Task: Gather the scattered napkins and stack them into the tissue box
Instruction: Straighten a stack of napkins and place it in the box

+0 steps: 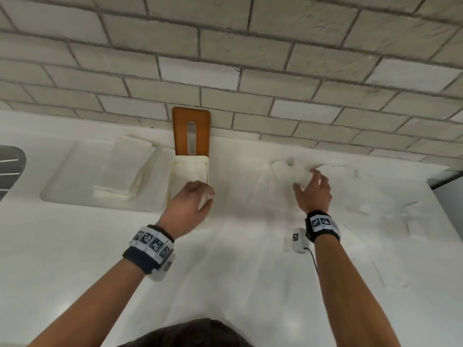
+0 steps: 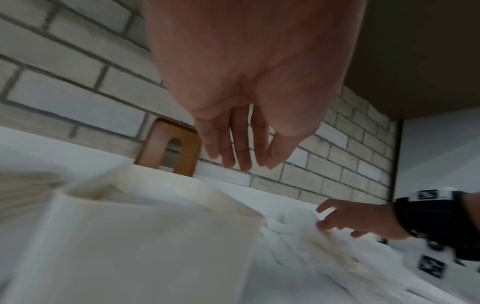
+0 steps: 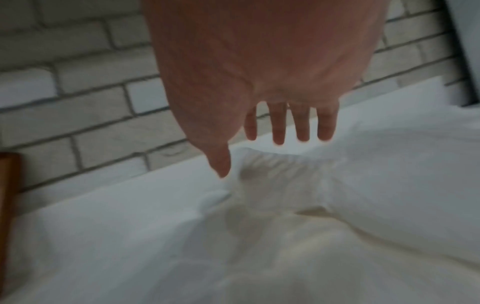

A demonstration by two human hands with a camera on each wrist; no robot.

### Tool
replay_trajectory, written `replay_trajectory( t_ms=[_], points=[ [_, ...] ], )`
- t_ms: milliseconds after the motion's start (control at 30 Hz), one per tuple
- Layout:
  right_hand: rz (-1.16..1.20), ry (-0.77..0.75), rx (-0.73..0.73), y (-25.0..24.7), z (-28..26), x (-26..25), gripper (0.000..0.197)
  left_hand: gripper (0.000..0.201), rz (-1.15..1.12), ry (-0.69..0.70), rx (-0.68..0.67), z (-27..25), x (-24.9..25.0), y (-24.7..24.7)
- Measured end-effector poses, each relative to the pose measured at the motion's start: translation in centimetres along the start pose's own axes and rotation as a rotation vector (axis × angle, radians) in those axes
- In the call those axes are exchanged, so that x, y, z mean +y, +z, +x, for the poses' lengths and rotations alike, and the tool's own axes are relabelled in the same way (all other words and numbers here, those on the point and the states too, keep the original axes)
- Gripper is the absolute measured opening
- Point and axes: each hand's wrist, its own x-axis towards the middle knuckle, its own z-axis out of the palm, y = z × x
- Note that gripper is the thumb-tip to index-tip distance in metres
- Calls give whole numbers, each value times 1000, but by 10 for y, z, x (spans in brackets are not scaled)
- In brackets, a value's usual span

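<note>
A cream tissue box (image 1: 175, 171) (image 2: 145, 236) stands open on the white counter with napkins inside it. Its brown slotted lid (image 1: 191, 131) (image 2: 171, 150) leans against the brick wall behind. My left hand (image 1: 194, 201) (image 2: 241, 150) hovers over the box's near end, fingers straight, holding nothing. A crumpled heap of white napkins (image 1: 285, 176) (image 2: 298, 236) (image 3: 272, 185) lies to the right of the box. My right hand (image 1: 313, 189) (image 2: 345, 220) (image 3: 280, 131) is spread just above that heap, empty. More napkins (image 1: 390, 209) lie flat further right.
A white tray (image 1: 75, 176) left of the box holds a stack of folded napkins (image 1: 122, 169). A dark object (image 1: 11, 166) sits at the far left edge. The brick wall (image 1: 275, 71) closes the back of the counter, whose right end (image 1: 441, 176) drops off.
</note>
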Motion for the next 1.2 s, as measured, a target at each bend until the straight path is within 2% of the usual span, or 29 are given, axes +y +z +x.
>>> replay_trajectory(
  t_ms=[67, 133, 233, 333, 433, 533, 600, 667, 700, 800, 867, 900, 967, 1033, 1100, 1200],
  points=[
    [-61, 44, -165, 3, 5, 21, 72, 16, -18, 88, -33, -6, 19, 17],
    [-145, 29, -260, 12, -5, 33, 74, 16, -28, 133, -88, -7, 36, 36],
    [-164, -12, -348, 20, -35, 39, 78, 17, -58, 97, -195, -7, 51, 71],
    [-168, -71, -451, 18, -74, 49, 84, 24, -64, 16, -240, -6, 64, 104],
    [-160, -144, -523, 12, -113, 62, 83, 47, -35, -107, -188, -9, 82, 136],
    [-142, -180, -570, 4, -139, 76, 86, 88, 80, -224, -107, -8, 85, 159],
    [-32, -152, -601, -5, -146, 87, 100, 101, 135, -342, -210, -1, 74, 161],
    [184, -127, -646, -16, -147, 98, 102, 91, 110, -402, -332, 3, 64, 157],
    [309, -122, -650, -20, -148, 103, 97, 82, 61, -408, -316, 3, 61, 154],
    [585, -23, -546, -29, -152, 119, 78, 47, -62, -368, -163, -2, 62, 147],
    [649, 34, -455, -37, -153, 125, 62, 27, -92, -342, -82, -7, 67, 143],
    [656, 28, -397, -43, -154, 125, 47, 23, -108, -345, -41, -8, 71, 139],
    [618, -80, -270, -63, -155, 118, 22, 25, -204, -377, 52, -8, 82, 123],
    [509, -315, -200, -93, -160, 101, 23, 29, -298, -368, 149, -5, 94, 99],
    [342, -579, -287, -127, -165, 80, 20, 26, -383, -320, 228, 1, 108, 71],
    [91, -864, -591, -169, -166, 37, 11, 22, -535, -269, 251, 14, 132, 32]
  ],
)
